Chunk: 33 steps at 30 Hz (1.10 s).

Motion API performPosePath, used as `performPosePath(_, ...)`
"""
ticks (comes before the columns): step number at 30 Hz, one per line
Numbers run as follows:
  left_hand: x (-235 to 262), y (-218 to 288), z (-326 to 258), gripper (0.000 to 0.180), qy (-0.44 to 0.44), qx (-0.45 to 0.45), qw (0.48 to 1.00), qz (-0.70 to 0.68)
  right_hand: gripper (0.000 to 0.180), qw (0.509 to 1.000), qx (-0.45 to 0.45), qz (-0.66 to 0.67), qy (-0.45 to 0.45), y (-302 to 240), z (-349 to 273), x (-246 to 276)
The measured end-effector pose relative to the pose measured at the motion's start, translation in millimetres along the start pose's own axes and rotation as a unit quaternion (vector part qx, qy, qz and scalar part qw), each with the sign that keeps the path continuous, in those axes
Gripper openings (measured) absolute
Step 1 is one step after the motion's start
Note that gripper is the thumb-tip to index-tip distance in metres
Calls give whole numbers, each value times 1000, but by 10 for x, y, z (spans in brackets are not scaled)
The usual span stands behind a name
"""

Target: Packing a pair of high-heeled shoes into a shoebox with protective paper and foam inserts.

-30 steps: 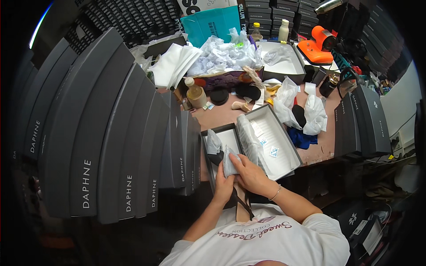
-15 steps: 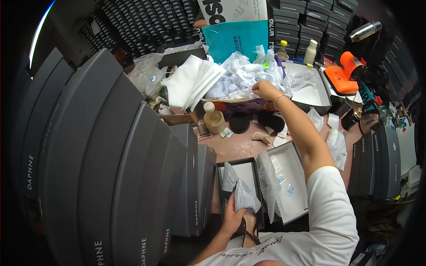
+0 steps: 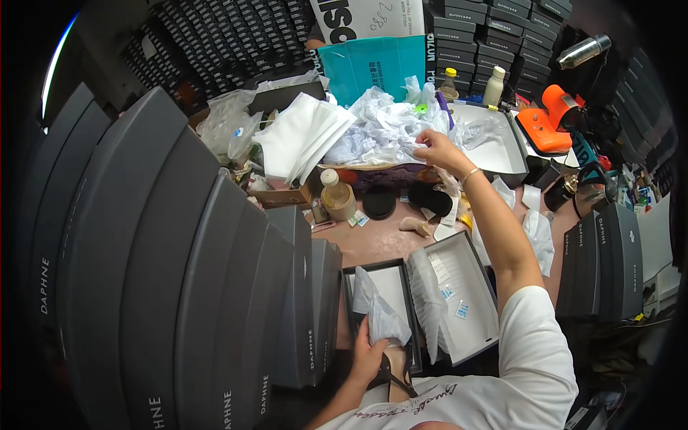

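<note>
My left hand (image 3: 367, 357) is closed round a black strappy sandal (image 3: 395, 373) with a pale insole, held near my body over the front of an open shoe box (image 3: 348, 294). Grey-white tissue paper (image 3: 387, 321) covers the sandal's far part. My right arm stretches far forward, and my right hand (image 3: 441, 153) is at the near right edge of a heap of crumpled white tissue paper (image 3: 373, 125). Its thumb and forefinger are bent and apart, with no sheet visibly held. Beside the box, its lid (image 3: 476, 315) lies inside up, with white wrapping (image 3: 424, 304) and small packets (image 3: 462, 309).
Tall dark shoe boxes (image 3: 150, 251) crowd the left, and more boxes (image 3: 598, 265) stand at right. Beyond the lid are a capped bottle (image 3: 337, 195), black round pads (image 3: 378, 203) and flat white sheets (image 3: 304, 136). An orange device (image 3: 546, 125) sits at the far right.
My right hand has moved slightly down and right along the paper heap, and its fingers have spread. My left hand keeps its grip on the sandal. The whole view has shifted a little.
</note>
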<state>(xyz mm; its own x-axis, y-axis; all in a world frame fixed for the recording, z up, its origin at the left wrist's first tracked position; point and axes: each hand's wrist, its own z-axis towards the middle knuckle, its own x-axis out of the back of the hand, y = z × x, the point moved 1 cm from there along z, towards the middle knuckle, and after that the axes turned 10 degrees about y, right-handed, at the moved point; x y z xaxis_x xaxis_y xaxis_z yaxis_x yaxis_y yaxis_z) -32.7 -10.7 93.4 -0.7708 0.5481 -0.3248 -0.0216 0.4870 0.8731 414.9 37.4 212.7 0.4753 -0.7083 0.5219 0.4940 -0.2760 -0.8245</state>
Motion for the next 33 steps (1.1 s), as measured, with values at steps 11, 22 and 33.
performPosePath(11, 22, -154, -376, 69, -46, 15, 999, 12, 37, 977, 50, 95, -183, -1089, -3823, -309)
performPosePath(22, 50, 85, -678, 77, -181, 90, 974, -103, 34, 971, 183, -144, -50, -1066, -4303, -610)
performPosePath(33, 40, 95, -756, 68, -197, 14, 980, -20, 74, 994, 60, -94, -14, -1030, -4234, -512)
